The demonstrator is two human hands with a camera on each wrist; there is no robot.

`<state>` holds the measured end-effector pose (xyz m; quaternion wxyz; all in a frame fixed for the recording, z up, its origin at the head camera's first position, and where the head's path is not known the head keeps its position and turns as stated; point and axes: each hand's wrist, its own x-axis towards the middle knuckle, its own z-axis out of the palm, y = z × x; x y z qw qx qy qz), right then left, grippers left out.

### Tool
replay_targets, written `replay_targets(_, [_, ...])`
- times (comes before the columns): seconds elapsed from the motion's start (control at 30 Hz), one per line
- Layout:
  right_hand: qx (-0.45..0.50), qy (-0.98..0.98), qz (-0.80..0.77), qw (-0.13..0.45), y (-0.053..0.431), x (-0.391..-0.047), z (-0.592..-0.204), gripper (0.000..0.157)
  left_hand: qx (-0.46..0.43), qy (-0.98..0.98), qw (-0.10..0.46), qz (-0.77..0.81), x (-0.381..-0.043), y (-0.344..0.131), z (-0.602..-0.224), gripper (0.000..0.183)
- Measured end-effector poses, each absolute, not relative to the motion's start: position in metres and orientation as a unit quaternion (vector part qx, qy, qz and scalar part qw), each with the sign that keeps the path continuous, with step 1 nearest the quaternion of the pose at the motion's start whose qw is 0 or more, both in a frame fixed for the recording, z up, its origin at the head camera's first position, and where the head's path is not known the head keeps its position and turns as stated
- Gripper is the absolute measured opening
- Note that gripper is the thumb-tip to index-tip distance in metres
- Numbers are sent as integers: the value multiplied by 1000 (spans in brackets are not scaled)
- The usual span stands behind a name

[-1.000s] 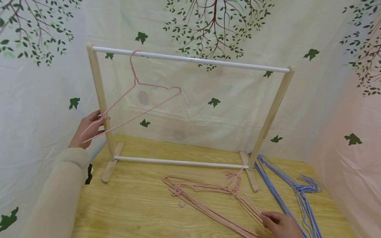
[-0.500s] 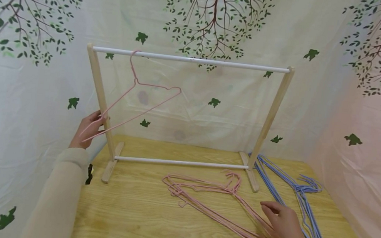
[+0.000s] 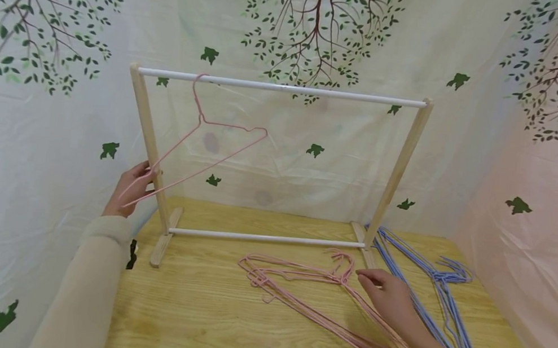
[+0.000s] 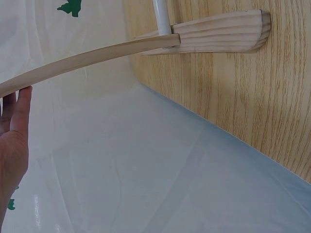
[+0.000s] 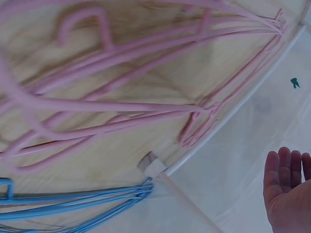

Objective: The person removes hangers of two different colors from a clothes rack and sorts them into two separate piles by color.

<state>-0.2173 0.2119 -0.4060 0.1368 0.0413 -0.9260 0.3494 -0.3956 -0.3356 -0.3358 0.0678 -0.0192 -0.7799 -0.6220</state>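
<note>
A single pink hanger (image 3: 203,120) hangs by its hook from the upper white rail of a small wooden garment rack (image 3: 288,89). My left hand (image 3: 129,189) grips the rack's left post (image 4: 92,57), behind the low end of that hanger. Several pink hangers (image 3: 291,297) lie in a pile on the table before the rack. Over their right side hovers my right hand (image 3: 390,299), near the hooks, its fingers together and relaxed with nothing in them. In the right wrist view the right hand (image 5: 289,194) appears apart from the pink hangers (image 5: 121,104).
Several blue hangers (image 3: 444,279) lie stacked at the right, beside the rack's right foot. The wood-grain table (image 3: 193,312) ends at pale sheeting (image 3: 29,170) printed with trees and green leaves. A white lower rail (image 3: 267,238) joins the feet.
My right hand has left the pink hangers' right arm and moved up and left, towards their hooks. The left hand and the hanging hanger have stayed in place.
</note>
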Motion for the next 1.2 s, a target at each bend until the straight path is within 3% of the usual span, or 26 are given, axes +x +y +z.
replay_targets(0.43, [93, -895, 420, 120, 128, -274, -366, 24, -14, -780, 70, -621, -393, -340, -341, 58])
replay_targets(0.73, [151, -871, 435, 172, 49, -308, -316, 25, -10, -779, 64, -623, -390, -337, -338, 60])
replay_targets(1.2, [146, -860, 460, 165, -41, -338, -274, 26, -16, -776, 69, -627, -390, -338, -337, 58])
